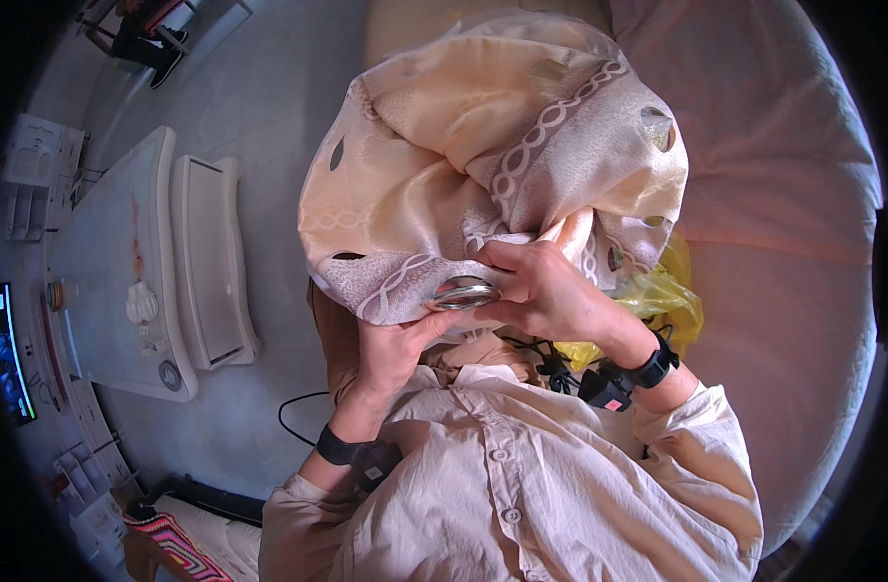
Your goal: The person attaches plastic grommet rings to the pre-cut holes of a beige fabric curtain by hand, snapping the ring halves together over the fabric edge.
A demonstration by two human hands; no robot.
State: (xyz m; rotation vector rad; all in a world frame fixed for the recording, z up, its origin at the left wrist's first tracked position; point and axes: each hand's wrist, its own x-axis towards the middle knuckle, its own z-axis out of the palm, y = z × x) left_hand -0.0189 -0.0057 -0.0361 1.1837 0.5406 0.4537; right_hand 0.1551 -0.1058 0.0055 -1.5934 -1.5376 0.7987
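A bunched beige and mauve patterned curtain with several round holes along it lies heaped over my lap. At its near edge is a silvery curtain grommet ring, set at one of the holes. My left hand holds the cloth just left of and below the ring, thumb against the ring's lower side. From the right, my right hand pinches the fabric beside the ring, its fingertips close to the ring's right end. The parts of the fingers under the cloth are hidden.
A padded pinkish cover spreads at the right, with a yellow plastic bag and black cables near my right wrist. A white table and bench stand at the left. Another person's legs show at the top left.
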